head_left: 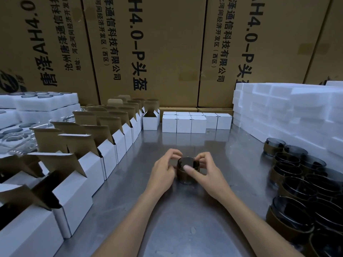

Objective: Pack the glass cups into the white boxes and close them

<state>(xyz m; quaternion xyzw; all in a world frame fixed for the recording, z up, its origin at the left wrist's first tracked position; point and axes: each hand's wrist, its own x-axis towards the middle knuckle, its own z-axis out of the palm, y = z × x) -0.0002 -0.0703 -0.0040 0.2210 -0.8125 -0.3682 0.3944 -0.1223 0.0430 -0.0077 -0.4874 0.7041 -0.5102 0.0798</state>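
A dark glass cup [187, 165] wrapped in a brown band stands on the steel table [185, 219] at the centre. My left hand [165, 168] holds its left side with curled fingers. My right hand [206, 168] holds its right side, thumb lying over the rim. Open white boxes [109, 156] with brown inner flaps raised run in a row along the left. Closed white boxes [183, 123] stand at the back centre. Several more dark glass cups [297, 186] are grouped at the right.
White foam blocks [289, 112] are stacked at the back right. Foam trays with cups [42, 102] and clear plastic lie at the far left. Large brown cartons [148, 52] wall off the back.
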